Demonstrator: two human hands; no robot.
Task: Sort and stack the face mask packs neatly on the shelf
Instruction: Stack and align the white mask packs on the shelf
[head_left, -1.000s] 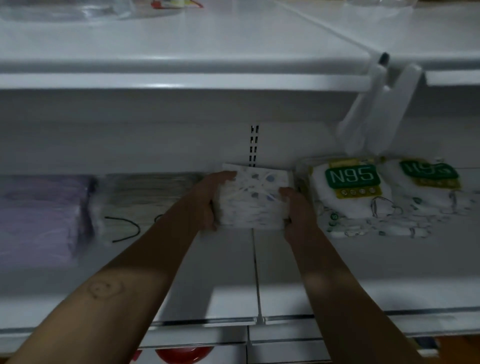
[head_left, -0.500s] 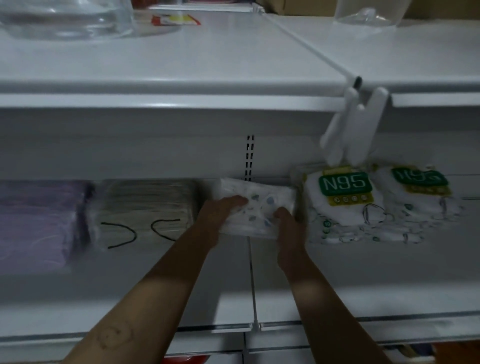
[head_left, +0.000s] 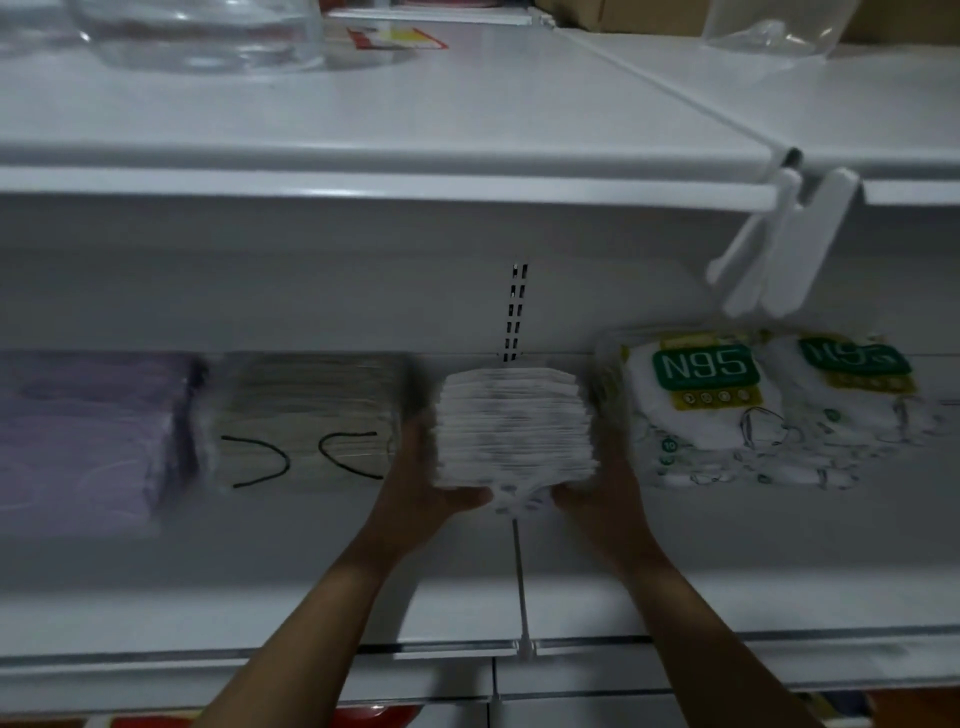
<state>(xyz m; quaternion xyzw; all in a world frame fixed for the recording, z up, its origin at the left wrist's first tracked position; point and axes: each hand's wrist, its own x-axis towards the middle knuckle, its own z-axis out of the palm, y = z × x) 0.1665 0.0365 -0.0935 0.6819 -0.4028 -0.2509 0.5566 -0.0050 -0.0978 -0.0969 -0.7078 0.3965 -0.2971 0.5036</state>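
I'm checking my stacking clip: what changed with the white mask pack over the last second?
The left hand and right hand kept hold of the white pack and turned it: its printed face showed before, now its layered edge faces the camera. The purple pack, beige pack and N95 packs stayed put.

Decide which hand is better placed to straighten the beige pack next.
Probably left: the left hand holds the white stack beside the beige pack; the right hand holds its far side, by the N95 packs.
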